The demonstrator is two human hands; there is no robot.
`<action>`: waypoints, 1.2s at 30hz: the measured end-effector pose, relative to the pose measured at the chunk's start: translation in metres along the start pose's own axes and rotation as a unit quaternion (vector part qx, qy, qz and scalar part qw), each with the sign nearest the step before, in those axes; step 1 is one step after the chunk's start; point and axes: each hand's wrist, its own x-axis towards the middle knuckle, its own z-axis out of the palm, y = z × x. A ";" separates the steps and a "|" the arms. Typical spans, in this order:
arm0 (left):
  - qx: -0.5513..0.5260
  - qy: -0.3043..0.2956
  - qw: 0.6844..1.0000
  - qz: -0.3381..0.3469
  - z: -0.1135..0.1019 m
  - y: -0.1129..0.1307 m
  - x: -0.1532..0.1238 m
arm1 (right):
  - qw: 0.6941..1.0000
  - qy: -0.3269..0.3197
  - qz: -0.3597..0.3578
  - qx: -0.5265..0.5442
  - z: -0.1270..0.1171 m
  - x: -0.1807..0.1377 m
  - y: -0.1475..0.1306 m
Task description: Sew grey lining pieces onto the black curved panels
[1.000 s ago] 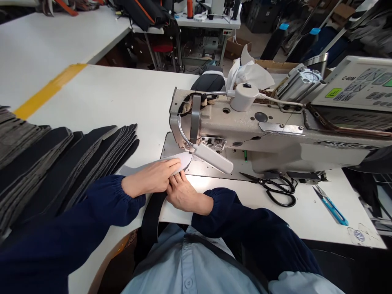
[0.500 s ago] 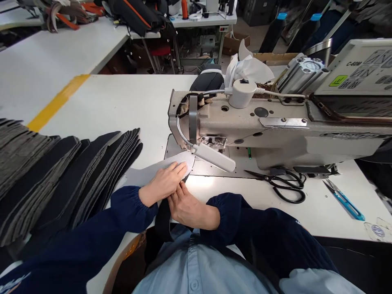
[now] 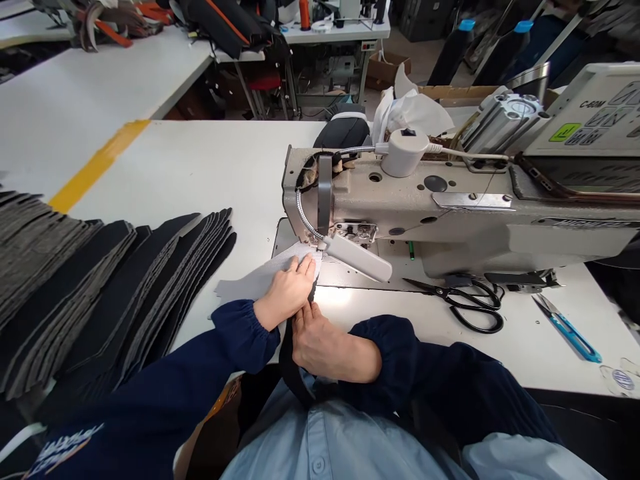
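A pale grey mesh-faced fabric piece (image 3: 260, 280) lies on the bed of an industrial sewing machine (image 3: 400, 200), with its far end at the presser foot. My left hand (image 3: 285, 293) rests on it, fingers together and pressing down. My right hand (image 3: 320, 347) sits just below, its fingertips pinching a black strip (image 3: 289, 360) at the edge of the piece. That strip hangs down toward my lap. The needle area is partly hidden by a white LED lamp head (image 3: 357, 258).
Several stacks of black, grey-edged cut pieces (image 3: 100, 287) lie on the white table (image 3: 200, 173) to my left. Black-handled scissors (image 3: 475, 303) and blue thread snips (image 3: 567, 337) lie to the right. A control panel (image 3: 590, 113) stands behind the machine.
The grey piece has slid further under the presser foot, and both hands have moved with it. More of the black strip now shows between my hands and lap.
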 end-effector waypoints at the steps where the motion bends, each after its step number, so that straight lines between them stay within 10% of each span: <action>1: -0.002 0.003 1.000 -0.007 0.000 0.002 0.002 | 1.000 -0.006 0.000 0.002 -0.001 -0.001 0.001; 17: 0.019 0.054 0.998 -0.009 0.030 -0.015 0.002 | 0.997 -0.077 -0.006 0.019 -0.009 -0.003 0.019; 36: 0.031 0.042 0.999 -0.007 -0.014 -0.024 -0.015 | 0.992 -0.119 0.007 0.047 -0.024 -0.002 0.036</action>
